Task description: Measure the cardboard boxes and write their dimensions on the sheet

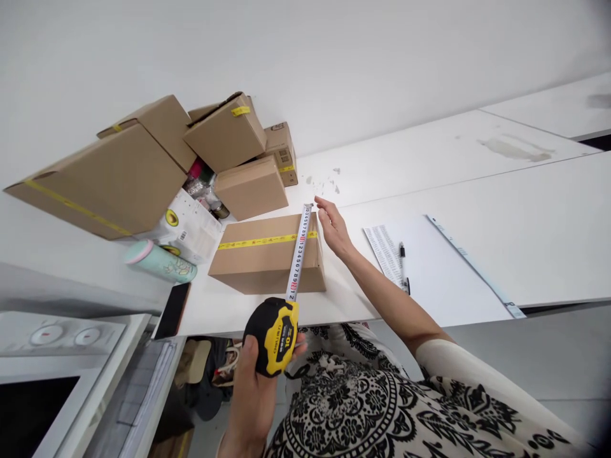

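Note:
My left hand (258, 381) is wrapped around the body of a black and yellow tape measure (272, 337), in front of the table edge. Its white blade (299, 251), with black and red numbers, runs out across the top of a brown cardboard box (260, 259) sealed with yellow tape. The hooked end sits at the box's far edge. Beside that end is my right hand (333, 226), its fingers stretched out and apart from the blade, just right of the box.
Several cardboard boxes (251, 187) are stacked at the back left. Near them lie a mint-green bottle (162, 261) and a dark phone-like slab (174, 310). To the right, a pen (403, 264) rests on printed paper (382, 254) by a white sheet (449, 280).

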Motion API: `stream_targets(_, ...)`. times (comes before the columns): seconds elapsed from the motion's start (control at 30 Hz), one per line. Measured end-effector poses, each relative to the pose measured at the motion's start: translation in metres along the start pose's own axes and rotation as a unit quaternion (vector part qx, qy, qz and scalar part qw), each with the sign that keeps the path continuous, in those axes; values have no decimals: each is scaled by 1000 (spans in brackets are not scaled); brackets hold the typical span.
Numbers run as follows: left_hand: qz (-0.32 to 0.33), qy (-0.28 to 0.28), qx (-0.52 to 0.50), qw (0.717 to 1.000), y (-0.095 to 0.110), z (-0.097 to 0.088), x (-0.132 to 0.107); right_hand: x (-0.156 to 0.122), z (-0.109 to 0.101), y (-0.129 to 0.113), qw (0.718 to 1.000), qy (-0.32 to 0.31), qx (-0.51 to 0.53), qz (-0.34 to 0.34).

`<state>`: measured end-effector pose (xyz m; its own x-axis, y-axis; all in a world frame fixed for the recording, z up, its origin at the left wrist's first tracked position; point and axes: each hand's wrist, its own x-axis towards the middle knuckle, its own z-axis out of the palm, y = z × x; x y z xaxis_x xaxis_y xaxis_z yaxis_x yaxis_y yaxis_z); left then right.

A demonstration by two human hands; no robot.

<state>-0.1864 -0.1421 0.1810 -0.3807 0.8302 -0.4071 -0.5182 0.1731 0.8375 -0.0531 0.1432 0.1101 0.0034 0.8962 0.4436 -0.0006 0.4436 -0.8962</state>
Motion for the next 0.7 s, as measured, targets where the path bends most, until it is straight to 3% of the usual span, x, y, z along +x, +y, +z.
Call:
stream_targets(0.1,-18,-6,9,1000,5,4,-9,9,0,-4,1000,-26,5,-8)
stream_targets(0.27,-60,-32,10,998,11,9,-23,19,4,-6,996,-50,29,68)
stream_targets(0.4,-86,-61,37,994,7,12,-29,28,6,-1,989,-63,83,107)
stream_targets(0.7,-102,-136,38,985,-3,9,-29,33,4,-3,982,-81,119,120)
